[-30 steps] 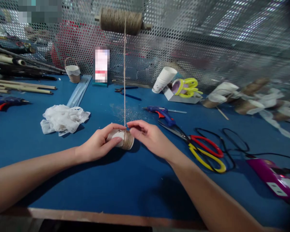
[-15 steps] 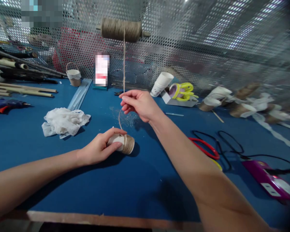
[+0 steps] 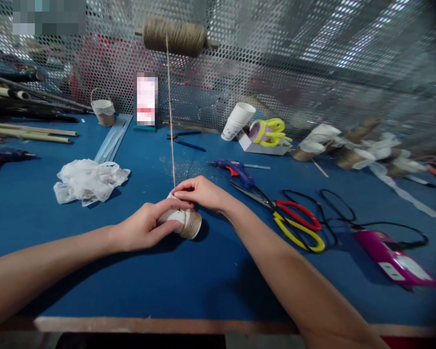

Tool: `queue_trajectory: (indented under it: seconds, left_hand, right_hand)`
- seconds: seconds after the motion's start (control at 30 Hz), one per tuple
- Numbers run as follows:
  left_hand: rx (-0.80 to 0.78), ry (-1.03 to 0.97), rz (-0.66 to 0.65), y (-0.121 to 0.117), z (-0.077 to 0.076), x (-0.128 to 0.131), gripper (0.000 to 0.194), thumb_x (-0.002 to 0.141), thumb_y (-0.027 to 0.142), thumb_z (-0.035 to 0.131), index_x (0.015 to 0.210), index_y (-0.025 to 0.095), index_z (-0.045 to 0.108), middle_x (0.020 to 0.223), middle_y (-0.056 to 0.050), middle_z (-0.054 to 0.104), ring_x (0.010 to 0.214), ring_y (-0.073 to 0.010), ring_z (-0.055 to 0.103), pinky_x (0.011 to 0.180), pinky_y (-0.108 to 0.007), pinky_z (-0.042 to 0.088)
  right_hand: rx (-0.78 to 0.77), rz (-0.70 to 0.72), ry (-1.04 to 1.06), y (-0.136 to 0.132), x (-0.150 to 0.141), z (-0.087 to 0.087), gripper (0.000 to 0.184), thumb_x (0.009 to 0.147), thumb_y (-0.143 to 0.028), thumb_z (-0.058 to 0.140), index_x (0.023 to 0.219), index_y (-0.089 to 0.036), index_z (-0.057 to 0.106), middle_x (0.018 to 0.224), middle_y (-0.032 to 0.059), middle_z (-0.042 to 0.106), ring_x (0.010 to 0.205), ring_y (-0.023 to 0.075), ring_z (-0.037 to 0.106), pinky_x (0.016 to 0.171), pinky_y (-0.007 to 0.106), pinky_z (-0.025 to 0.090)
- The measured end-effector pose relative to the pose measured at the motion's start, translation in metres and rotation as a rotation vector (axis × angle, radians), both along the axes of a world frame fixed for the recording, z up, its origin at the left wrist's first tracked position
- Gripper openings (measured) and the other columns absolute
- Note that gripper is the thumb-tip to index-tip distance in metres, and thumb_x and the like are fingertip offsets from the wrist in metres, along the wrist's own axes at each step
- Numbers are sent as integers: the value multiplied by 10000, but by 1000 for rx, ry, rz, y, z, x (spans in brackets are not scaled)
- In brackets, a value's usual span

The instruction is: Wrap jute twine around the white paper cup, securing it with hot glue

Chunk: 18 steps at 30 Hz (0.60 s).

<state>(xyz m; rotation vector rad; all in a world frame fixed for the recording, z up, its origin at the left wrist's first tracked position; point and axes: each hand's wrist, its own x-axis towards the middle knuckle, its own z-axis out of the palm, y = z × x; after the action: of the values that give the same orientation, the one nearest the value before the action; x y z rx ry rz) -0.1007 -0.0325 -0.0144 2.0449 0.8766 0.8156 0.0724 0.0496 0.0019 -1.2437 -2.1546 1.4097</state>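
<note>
Twine [image 3: 170, 111] now runs taut again because your right hand [image 3: 199, 193] has dropped back to pinch it against the cup [image 3: 183, 220] your left hand [image 3: 145, 225] grips.

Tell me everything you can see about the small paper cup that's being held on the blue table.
The paper cup is small and white, lying on its side on the blue table. Brown twine is wound in tight turns around its right end; the rest is bare. The left hand wraps it from the left, and the right hand pinches at its top, where a taut twine strand rises to a spool on the mesh wall.
</note>
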Motion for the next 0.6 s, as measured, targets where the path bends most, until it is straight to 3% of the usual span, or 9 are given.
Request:
queue_trajectory:
  seconds: [0.13,0.27,0.33,0.4,0.5,0.6]
  left_hand:
    - [47,46,9,1,0,0,280,892,232,442,1156,145,474,970,-72,655,682,-120,592,621,-221,449]
    - [51,80,22,1,-3,-1,273,908,267,427,1149,143,459,827,-39,655,585,-109,562,563,-215,422]
    - [47,96,26,2,-3,-1,274,906,275,424,1144,141,453,763,-20,642,530,-99,529,536,-213,408]
    - [54,102,33,2,-2,-1,271,903,267,417,1140,139,449,817,-40,650,568,-109,550,567,-228,427]
    - [64,108,60,3,0,-1,263,904,251,394,1135,136,446,925,-81,655,683,-142,603,646,-267,459]
    - [68,119,91,5,1,-3,258,909,258,377,1125,137,450,922,-85,658,730,-160,623,670,-277,470]
  right_hand:
    - [119,-131,-76,5,10,9,222,779,-253,584,947,-149,683,701,27,670,513,98,550,459,221,446]
    - [349,-423,-230,24,50,22,267,831,-319,505,986,-153,646,799,85,666,696,180,613,591,305,479]
    - [426,-571,-350,36,73,24,197,803,-277,524,887,-153,651,833,125,658,808,240,610,670,362,464]
    - [426,-647,-464,47,92,21,60,721,-207,589,691,-177,632,728,123,645,817,282,608,690,391,445]
    - [364,-676,-564,58,106,11,195,597,-94,618,475,-214,525,538,74,582,736,292,618,658,380,431]
    - [339,-709,-566,61,107,3,210,572,-84,609,454,-213,493,510,71,567,722,297,622,638,369,424]
